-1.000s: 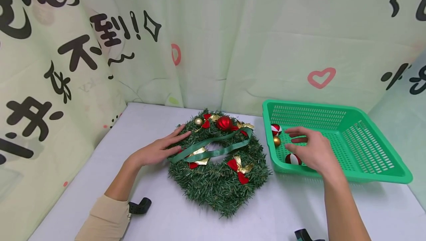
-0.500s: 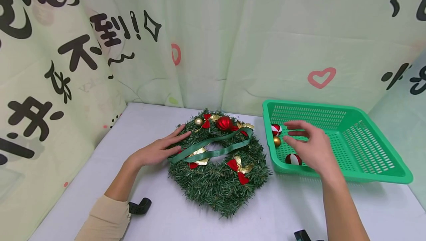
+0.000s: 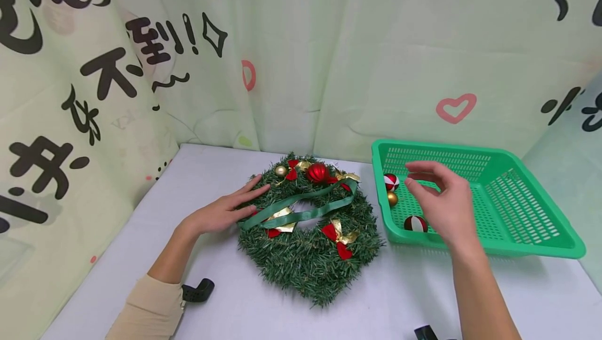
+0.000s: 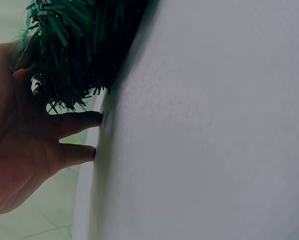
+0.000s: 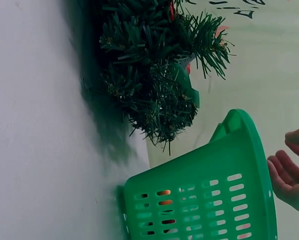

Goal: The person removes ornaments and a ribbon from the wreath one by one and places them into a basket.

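Observation:
A green wreath (image 3: 301, 267) lies on the white table, dressed with red and gold bows, a red ball ornament (image 3: 317, 173), a small gold ball (image 3: 280, 171) and a green ribbon (image 3: 324, 206) across its middle. My left hand (image 3: 227, 211) rests on its left edge with fingers spread; in the left wrist view, two fingertips reach down to the table beside the needles. Over the left part of a green basket (image 3: 541, 201) hovers my right hand (image 3: 444, 201), fingers loosely bent and nothing seen between them. Below it sit red-and-white balls (image 3: 416, 223) and a gold ball (image 3: 392, 199).
The basket stands just right of the wreath, its slotted wall (image 5: 204, 185) rising beside the wreath in the right wrist view. A printed curtain (image 3: 291, 58) hangs behind the table and along its left side. Black straps (image 3: 198, 290) show by the forearms.
My right hand has risen slightly above the basket, and its thumb has come closer to the fingers. The left hand and the wreath stay where they were.

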{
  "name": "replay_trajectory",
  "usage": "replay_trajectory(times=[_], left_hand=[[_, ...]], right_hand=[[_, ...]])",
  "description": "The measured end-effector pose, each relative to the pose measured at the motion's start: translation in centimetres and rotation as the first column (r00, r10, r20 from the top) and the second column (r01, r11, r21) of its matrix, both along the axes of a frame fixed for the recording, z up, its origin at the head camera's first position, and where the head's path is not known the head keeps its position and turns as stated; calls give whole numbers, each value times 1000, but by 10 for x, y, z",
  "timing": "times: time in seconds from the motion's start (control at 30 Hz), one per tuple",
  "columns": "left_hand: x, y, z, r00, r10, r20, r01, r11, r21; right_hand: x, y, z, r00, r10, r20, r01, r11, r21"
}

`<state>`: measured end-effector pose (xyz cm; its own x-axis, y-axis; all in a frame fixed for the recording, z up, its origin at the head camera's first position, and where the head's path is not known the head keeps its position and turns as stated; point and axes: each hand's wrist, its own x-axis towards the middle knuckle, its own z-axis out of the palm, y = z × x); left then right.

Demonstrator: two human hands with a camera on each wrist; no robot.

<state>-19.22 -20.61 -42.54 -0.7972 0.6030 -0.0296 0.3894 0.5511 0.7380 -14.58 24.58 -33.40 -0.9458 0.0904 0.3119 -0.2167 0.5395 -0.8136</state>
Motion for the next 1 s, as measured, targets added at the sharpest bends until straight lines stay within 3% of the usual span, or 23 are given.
replay_trajectory(times=[0.27,0.6,1.0], left_hand=[[-1,4,1,1000,-6,2,6,1000,7],[-2,4,3,1000,-9,0,9,1000,5],[1,1,3,1000,0,11,0,1000,6]], right_hand=[[1,-9,3,1000,29,5,-29,996,-82],[-6,-22,13,987,125,104,-124,992,-14],[-21,-40,22,953,233,192,-241,970,20]])
